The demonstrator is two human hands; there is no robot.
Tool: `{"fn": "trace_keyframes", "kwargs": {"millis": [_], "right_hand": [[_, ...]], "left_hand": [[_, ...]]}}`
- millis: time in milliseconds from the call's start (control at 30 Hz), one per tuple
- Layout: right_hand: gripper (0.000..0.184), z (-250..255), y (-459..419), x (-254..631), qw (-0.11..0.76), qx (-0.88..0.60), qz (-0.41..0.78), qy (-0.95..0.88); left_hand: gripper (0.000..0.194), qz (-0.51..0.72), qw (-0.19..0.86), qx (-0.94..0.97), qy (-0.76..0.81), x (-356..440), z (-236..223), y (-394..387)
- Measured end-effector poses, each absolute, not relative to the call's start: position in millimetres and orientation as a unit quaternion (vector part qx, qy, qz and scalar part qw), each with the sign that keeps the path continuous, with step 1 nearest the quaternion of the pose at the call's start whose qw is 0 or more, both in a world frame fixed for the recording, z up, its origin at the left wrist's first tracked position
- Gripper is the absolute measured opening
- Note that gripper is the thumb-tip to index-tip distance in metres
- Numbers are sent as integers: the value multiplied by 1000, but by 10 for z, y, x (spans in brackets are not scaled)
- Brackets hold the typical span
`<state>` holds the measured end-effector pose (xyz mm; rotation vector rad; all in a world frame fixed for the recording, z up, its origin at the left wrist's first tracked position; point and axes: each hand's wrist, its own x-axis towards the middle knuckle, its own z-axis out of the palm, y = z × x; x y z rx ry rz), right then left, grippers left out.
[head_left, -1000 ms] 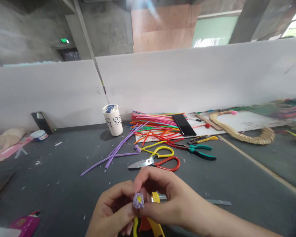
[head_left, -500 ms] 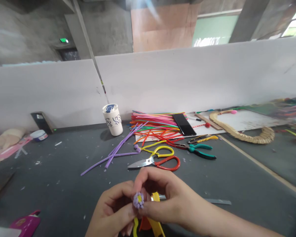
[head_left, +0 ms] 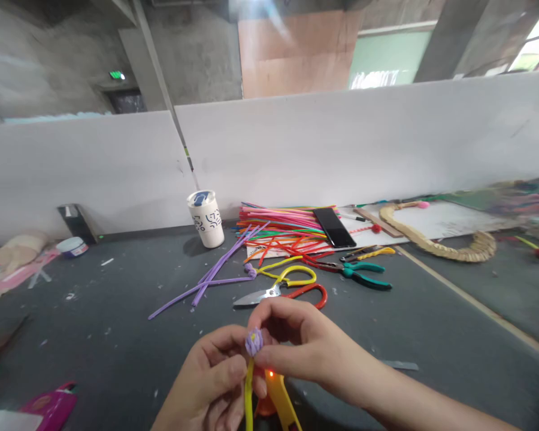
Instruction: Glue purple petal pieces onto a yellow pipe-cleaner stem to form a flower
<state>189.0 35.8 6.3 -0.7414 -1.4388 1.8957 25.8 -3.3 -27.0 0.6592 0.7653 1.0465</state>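
Note:
Between my two hands is a small purple pipe-cleaner flower (head_left: 254,342) with a yellow centre. Its yellow stem (head_left: 248,395) hangs down from the head. My right hand (head_left: 303,338) pinches the flower head from the right with thumb and fingers. Curled round its left side, my left hand (head_left: 215,374) has thumb and fingertips at the base of the head, by the stem. Just below and behind the fingers is a yellow tool (head_left: 282,398) with a lit red light and an orange part, partly hidden by the hands; it looks like a glue gun.
Scissors (head_left: 269,293), purple pipe cleaners (head_left: 220,269) and teal-handled pliers (head_left: 363,272) lie beyond my hands. Behind them are coloured pipe cleaners (head_left: 281,218), a phone (head_left: 335,227) and a white cup (head_left: 205,221). A magenta tool (head_left: 54,407) sits at the lower left.
The flower has risen slightly and tipped, so its side and more of its yellow stem show. My left fingers have loosened a little, and the tool's red light has come into view.

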Motion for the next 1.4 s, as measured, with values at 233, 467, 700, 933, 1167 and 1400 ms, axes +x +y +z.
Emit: {"fn": "trace_keyframes", "kwargs": {"millis": [233,467,700,933,1167,1400], "right_hand": [[10,176,365,1961,336,-383,526,-681],[39,-117,160,2019,-40,-515,180,-837],[23,-430,3,1938,7,-542,191,-819],[13,-477,-78,2102,94,-569,225,-785],[38,-265,-5,2435,281,-540,442,-659],[25,39,139,2412,348,-442,646,-516]], "left_hand": [[25,510,728,269,371,279,-186,30],[20,536,717,291,338,188,-175,12],[23,521,725,320,317,159,-146,33],[23,556,682,358,313,-10,-12,55],[22,579,653,374,315,-106,93,50],[25,557,676,352,330,-10,20,93]]}}
